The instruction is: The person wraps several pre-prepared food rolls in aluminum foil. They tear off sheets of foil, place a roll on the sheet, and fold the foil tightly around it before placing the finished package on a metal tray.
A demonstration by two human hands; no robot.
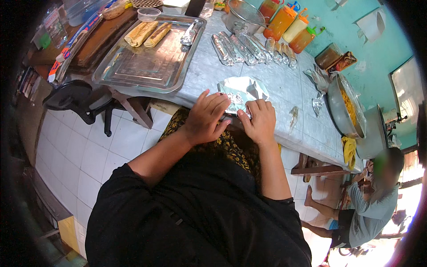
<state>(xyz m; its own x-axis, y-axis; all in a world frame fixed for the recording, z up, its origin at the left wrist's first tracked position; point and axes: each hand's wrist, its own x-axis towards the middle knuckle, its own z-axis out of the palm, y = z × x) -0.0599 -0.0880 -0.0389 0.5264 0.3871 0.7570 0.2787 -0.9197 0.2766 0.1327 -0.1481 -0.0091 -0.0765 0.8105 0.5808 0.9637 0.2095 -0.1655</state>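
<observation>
A crinkled sheet of aluminium foil (245, 86) lies at the front edge of the table, its near part folded up under my fingers. My left hand (207, 117) grips the left end of this folded part, fingers on top and thumb below. At the right end, my right hand (259, 120) holds the foil between thumb and bent fingers. Whether anything is inside the fold is hidden. Beyond it lie several foil-wrapped rolls (237, 48) in a row. Two unwrapped browned wraps (141, 33) and a foil-wrapped piece (189, 34) rest on a metal tray (140, 87) to the left.
Sauce squeeze bottles (280, 20) and a strainer (245, 16) stand at the back. To the right sit a large metal bowl (337, 106) of yellow food and a yellow cloth (349, 152). A black chair (71, 96) is at left; another person (373, 207) sits at right.
</observation>
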